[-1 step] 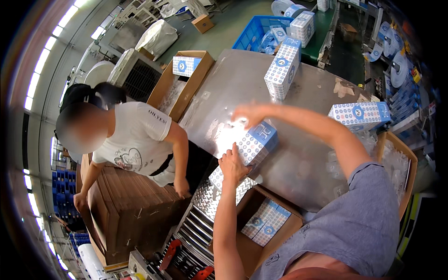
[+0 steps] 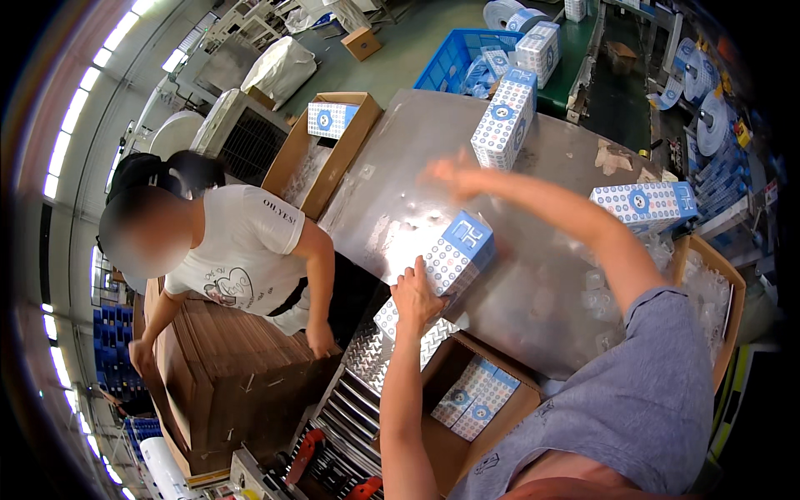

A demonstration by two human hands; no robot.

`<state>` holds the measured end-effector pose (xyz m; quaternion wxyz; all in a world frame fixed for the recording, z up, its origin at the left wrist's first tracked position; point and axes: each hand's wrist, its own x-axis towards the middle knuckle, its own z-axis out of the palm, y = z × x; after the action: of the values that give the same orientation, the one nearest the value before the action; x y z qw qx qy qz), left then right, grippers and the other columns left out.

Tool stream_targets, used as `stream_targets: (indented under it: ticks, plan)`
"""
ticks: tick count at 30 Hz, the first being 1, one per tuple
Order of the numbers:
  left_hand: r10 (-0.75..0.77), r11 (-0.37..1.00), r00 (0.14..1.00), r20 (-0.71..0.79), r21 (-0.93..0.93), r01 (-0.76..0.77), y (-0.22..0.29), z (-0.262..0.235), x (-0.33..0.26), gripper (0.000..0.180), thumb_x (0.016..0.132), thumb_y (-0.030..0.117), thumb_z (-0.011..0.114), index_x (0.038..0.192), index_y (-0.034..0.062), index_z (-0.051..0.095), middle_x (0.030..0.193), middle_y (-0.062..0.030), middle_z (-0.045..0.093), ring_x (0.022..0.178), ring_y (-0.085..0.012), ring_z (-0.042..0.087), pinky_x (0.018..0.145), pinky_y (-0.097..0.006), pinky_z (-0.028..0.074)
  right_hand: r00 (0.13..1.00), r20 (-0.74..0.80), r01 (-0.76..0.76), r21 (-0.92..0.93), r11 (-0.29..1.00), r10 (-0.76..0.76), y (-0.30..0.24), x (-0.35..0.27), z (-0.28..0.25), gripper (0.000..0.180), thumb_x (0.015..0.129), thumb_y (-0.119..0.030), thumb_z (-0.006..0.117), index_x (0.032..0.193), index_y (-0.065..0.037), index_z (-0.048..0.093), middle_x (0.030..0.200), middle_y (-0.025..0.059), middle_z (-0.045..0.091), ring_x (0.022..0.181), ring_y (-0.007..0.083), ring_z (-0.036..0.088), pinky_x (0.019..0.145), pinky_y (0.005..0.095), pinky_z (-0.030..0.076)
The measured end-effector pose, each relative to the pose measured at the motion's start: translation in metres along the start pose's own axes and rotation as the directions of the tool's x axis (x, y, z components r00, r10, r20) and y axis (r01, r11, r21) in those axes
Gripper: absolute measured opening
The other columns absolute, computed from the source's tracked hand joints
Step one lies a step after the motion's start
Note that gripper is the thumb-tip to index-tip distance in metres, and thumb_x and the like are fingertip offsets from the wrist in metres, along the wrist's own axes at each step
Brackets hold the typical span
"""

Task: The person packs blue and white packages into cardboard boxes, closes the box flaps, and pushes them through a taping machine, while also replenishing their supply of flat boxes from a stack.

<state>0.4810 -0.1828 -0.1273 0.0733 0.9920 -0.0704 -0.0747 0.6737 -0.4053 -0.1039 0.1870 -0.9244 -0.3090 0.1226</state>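
Note:
A long white-and-blue patterned pack lies slantwise at the near left edge of the metal table, its near end over the ridged metal plate. My left hand lies across it, fingers on top and thumb by the side, gripping it. Above the table, beyond the pack's blue end, my right hand is smeared by motion, its fingers unclear. It touches no pack that I can make out. Nearest to it is another patterned pack farther back on the table.
An open carton with patterned packs stands below the table edge, beside metal rollers. Another pack lies at right. A co-worker stands left by stacked flat cardboard. A blue crate is behind.
My right hand has moved away from the held pack, toward the pack farther back. My left hand stays on its pack. The co-worker's hands have shifted slightly.

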Motion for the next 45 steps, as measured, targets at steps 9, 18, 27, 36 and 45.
stream_targets:
  ticks: [9,18,27,36,45]
  plan:
    - [0.142,0.984,0.852,-0.504,-0.025,-0.178,-0.015,-0.104,-0.050,0.070,0.063,0.012,0.081,0.128,0.0092,0.054,0.101,-0.0127,0.058,0.090,-0.0341,0.055,0.075,-0.045,0.043,0.970,0.048,-0.150,-0.653,0.743,0.238,0.126,-0.003,-0.022,0.081,0.063,-0.041,0.085,0.130,-0.015,0.050,0.121,0.0090,0.062,0.122,0.0290,0.057,0.108,0.0803,0.005]
    - [-0.405,0.065,0.913,-0.053,-0.997,-0.029,-0.067,-0.060,-0.276,0.085,0.071,0.006,0.087,0.139,-0.0011,0.037,0.136,-0.0177,0.050,0.119,-0.0310,0.055,0.095,-0.048,0.055,0.969,-0.022,-0.242,0.146,0.959,0.247,0.000,-0.081,0.052,0.123,0.059,-0.026,0.091,0.156,-0.012,0.018,0.133,0.0215,0.053,0.117,0.0370,0.058,0.098,0.0511,0.048]
    - [-0.293,0.778,0.954,-0.066,-0.597,0.197,-0.028,0.081,-0.361,0.071,0.068,0.010,0.079,0.130,0.0020,0.046,0.114,-0.0161,0.060,0.115,-0.0322,0.057,0.096,-0.043,0.047,0.948,0.064,0.127,0.822,-0.556,0.311,-0.033,-0.165,0.035,0.047,0.091,-0.027,0.069,0.127,0.000,0.058,0.119,0.0151,0.068,0.102,0.0235,0.070,0.087,0.0389,0.059]
    - [-0.010,0.910,0.769,0.639,-0.313,0.272,-0.069,0.222,-0.306,0.067,0.081,0.028,0.070,0.137,-0.0016,0.049,0.132,-0.0252,0.055,0.123,-0.0374,0.055,0.103,-0.046,0.045,0.883,-0.129,0.310,0.883,0.353,-0.451,-0.265,-0.212,0.083,0.073,0.078,-0.014,0.078,0.143,-0.007,0.047,0.140,0.0142,0.053,0.128,0.0324,0.052,0.109,0.0457,0.042]
    - [-0.139,0.878,0.798,0.586,-0.300,0.373,-0.119,0.303,-0.316,0.065,0.084,0.028,0.065,0.138,-0.0039,0.047,0.135,-0.0267,0.055,0.123,-0.0385,0.056,0.106,-0.043,0.044,0.763,0.056,0.644,-0.161,0.748,-0.644,-0.277,-0.134,0.387,0.084,0.080,-0.006,0.056,0.145,-0.056,0.037,0.119,0.0085,0.056,0.120,0.0302,0.052,0.104,0.0455,0.039]
